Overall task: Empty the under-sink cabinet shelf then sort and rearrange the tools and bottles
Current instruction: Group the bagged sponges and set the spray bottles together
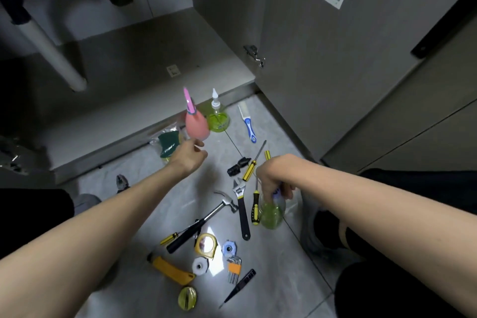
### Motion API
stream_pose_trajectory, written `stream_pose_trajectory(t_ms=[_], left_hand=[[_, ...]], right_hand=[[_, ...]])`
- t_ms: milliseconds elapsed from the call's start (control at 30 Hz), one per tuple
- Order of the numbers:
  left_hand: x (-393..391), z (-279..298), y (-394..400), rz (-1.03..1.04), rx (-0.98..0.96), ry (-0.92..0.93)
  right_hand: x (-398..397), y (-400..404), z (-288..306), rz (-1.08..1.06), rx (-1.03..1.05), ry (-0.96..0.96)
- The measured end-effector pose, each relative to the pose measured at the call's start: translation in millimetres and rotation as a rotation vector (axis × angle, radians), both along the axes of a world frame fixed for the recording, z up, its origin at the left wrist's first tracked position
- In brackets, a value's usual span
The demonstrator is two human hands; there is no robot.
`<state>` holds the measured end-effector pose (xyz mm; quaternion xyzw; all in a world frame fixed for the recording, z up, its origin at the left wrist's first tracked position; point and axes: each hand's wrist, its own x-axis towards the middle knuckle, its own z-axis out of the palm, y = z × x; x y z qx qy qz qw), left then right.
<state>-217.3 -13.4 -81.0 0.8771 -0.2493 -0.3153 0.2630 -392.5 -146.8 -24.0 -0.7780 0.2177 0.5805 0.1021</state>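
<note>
Forearms enter from the lower corners, and each ends in a hand that is carrying a bottle. Fingers of the left hand (pixel 189 153) are curled under the base of a pink bulb-shaped bottle (pixel 197 125) with a pink nozzle, held raised in front of the cabinet shelf (pixel 144 59). Fingers of the right hand (pixel 273 178) are clamped around the neck of a green spray bottle (pixel 271 212), which hangs just above the floor beside a yellow-and-black screwdriver (pixel 255 208). A third bottle, a green dropper bottle (pixel 218 117), stands on the tile at the shelf edge, near a blue-and-white brush (pixel 249 124). Spread across the floor are a claw hammer (pixel 204 219), an adjustable wrench (pixel 241 204), a yellow tape measure (pixel 206 245), a yellow utility knife (pixel 171 270), a set of hex keys (pixel 233 268) and a green scouring pad (pixel 167 146). The visible shelf surface carries only a small label, so the emptying stage appears complete as far as the view reaches; the left end lies in shadow and cannot be judged. Sorting appears to be under way, with the bottles being separated from the tools. Return of the grouped tools and bottles to the shelf is judged still outstanding.
</note>
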Motion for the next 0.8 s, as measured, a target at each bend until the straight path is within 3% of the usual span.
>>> stream_pose_trajectory(t_ms=[167, 300, 400, 633, 800], left_hand=[[19, 10, -22, -0.01, -0.065, -0.141], [32, 27, -50, -0.001, -0.189, -0.258], [45, 39, -78, -0.032, -0.222, -0.309], [76, 29, -134, -0.156, -0.173, -0.373], [85, 12, -157, -0.25, -0.113, -0.482]], right_hand=[[34, -68, 16, -0.313, 0.137, -0.315], [57, -108, 12, -0.446, -0.007, -0.722], [69, -123, -9, -0.501, -0.152, -0.918], [122, -141, -56, -0.582, -0.236, -1.109], [137, -154, -87, -0.719, -0.065, -1.319]])
